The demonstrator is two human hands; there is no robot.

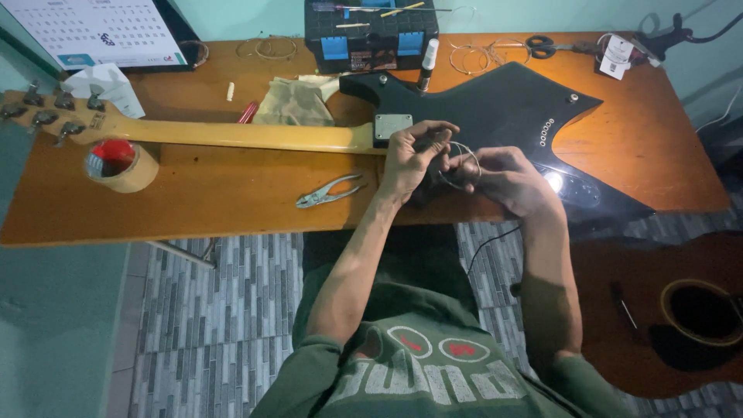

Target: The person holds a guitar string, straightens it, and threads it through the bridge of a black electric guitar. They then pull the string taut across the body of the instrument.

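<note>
A black electric guitar point(503, 108) lies face down on the wooden table point(193, 201), its pale neck point(232, 135) running left to the headstock point(46, 112). Over the body's near edge, my left hand point(410, 159) and my right hand point(503, 179) together hold a coiled thin guitar string point(463, 159). The left fingers pinch the coil from above; the right hand grips it from the right.
Pliers point(329, 191) lie just left of my left hand. A tape roll point(122, 165) sits at the left, a cloth point(294, 102) and black toolbox point(370, 35) behind the neck, scissors point(542, 46) and loose string coils at the back. An acoustic guitar point(681, 310) rests at lower right.
</note>
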